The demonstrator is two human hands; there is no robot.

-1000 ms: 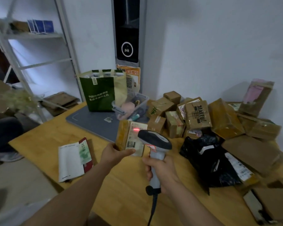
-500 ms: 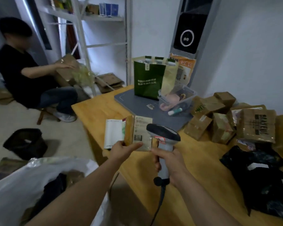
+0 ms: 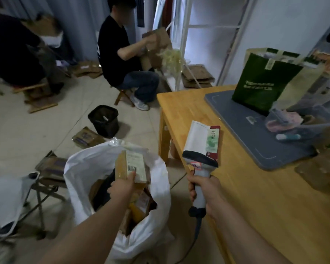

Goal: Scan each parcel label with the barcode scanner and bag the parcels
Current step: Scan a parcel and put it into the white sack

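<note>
Left grip and parcel now over sack

We see a small brown cardboard parcel sheathed in shiny yellowish tape, and its white paper label looks matt. The large white plastic sack looks thin, crinkled and faintly glossy. The grey plastic barcode scanner has a smooth handle and a darker, dull head. The pale wooden counter shows jointed staves under a smooth satin finish. We also make out a flat grey mat, matt and smooth, a dark green carrier bag with a dull face, and a clear plastic tub. The floor is pale tile with a light sheen.
</note>
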